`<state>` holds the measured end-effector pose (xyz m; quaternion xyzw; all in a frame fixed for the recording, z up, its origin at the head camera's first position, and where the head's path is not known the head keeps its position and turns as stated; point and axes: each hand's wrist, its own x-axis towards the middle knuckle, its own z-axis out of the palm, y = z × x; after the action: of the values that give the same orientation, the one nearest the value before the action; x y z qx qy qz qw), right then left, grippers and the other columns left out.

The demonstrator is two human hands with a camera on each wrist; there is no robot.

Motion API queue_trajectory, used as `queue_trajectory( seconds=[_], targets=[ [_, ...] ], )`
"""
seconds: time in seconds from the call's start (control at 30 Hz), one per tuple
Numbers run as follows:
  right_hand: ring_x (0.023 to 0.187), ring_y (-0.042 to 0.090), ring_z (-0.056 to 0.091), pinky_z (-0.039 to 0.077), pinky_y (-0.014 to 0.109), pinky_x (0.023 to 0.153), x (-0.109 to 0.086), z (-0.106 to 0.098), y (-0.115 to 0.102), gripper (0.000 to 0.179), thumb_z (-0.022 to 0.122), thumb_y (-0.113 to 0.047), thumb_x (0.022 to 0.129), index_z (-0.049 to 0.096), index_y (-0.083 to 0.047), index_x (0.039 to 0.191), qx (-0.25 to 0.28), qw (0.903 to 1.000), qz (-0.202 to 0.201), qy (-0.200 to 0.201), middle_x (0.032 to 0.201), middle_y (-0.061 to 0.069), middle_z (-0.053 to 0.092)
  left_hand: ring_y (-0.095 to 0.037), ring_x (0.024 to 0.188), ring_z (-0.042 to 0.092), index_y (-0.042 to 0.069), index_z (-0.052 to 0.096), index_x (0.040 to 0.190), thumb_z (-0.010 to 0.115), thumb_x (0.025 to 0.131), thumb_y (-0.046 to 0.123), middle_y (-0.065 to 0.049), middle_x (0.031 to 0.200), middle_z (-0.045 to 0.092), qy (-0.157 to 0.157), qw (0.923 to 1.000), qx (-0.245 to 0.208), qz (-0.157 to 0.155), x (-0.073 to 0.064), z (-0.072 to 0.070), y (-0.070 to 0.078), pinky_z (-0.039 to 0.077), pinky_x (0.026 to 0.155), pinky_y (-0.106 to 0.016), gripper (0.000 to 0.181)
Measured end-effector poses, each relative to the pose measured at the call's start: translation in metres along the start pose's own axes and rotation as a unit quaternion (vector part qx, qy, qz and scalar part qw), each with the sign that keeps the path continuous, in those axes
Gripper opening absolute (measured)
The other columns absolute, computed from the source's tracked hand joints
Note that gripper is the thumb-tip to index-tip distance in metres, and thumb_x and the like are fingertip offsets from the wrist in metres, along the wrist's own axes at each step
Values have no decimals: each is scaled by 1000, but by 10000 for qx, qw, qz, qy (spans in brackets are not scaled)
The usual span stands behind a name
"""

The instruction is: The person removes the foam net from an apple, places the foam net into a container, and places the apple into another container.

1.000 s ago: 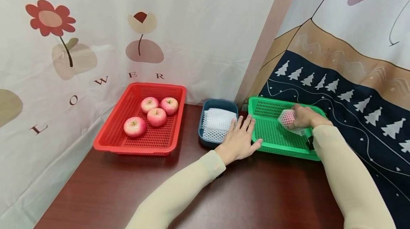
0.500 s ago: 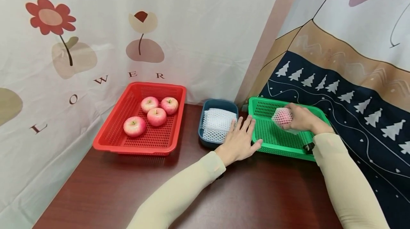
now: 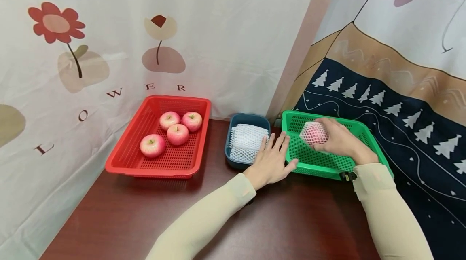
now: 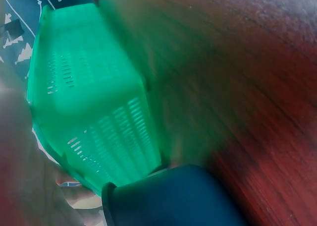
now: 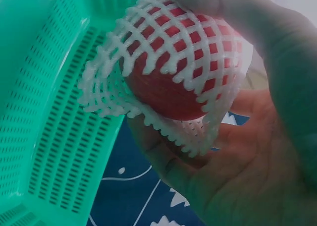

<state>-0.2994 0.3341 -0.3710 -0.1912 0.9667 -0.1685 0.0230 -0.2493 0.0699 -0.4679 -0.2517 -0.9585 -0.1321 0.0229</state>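
My right hand (image 3: pixel 336 140) grips an apple (image 3: pixel 314 132) wrapped in a white foam net, over the green basket (image 3: pixel 316 171). In the right wrist view, thumb and fingers close around the foam net (image 5: pixel 178 42), whose open end leaves part of the apple's red skin (image 5: pixel 163 94) bare. Fingers spread, my left hand (image 3: pixel 269 161) lies between the dark blue box (image 3: pixel 251 118) and the basket's left end. Stacked white foam nets (image 3: pixel 249 136) fill that box. The left wrist view shows mostly the basket's wall (image 4: pixel 99 122), with the left hand blurred at the edge.
A red basket (image 3: pixel 125 167) at the left holds several bare apples (image 3: pixel 153 145). All the containers stand on a dark red-brown table (image 3: pixel 276 227). Printed curtains (image 3: pixel 233 41) hang right behind them, and a dark blue one borders the right side.
My right hand has moved left across the green basket with the netted apple, which now shows more fully. The left hand stays where it was.
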Motion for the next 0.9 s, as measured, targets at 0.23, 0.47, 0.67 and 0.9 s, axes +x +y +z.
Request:
queue_trajectory(
  seconds=[0.23,0.47,0.67,0.9],
  targets=[
    [124,47,68,67,68,98,-10,5,-18,93,96,-36,96,49,0,168,71,9993,-266,238,149,32,66,-39,185,17,17,13,189,30,121,70,-3,199,9,-73,10000,0,-39,1,0,2,13,151,-61,88],
    [130,47,66,65,72,105,-13,14,-38,91,95,-31,96,49,-3,169,299,9978,-460,359,153,29,64,-38,185,15,16,19,188,29,121,72,-3,199,11,-70,9998,187,-25,-2,-4,-1,15,151,-61,89],
    [133,48,66,65,73,106,-18,18,-51,92,97,-26,94,49,-4,169,436,9969,-506,411,157,28,63,-38,185,18,18,21,188,28,120,74,-5,199,15,16,9995,297,85,-2,-6,-4,18,150,-62,88],
    [135,47,66,63,73,109,-24,20,-63,93,97,-28,93,50,-7,170,477,9958,-612,477,159,26,62,-37,183,23,17,28,187,35,121,71,-7,197,23,155,9990,355,240,-11,-14,-7,21,149,-62,86]
  ],
)
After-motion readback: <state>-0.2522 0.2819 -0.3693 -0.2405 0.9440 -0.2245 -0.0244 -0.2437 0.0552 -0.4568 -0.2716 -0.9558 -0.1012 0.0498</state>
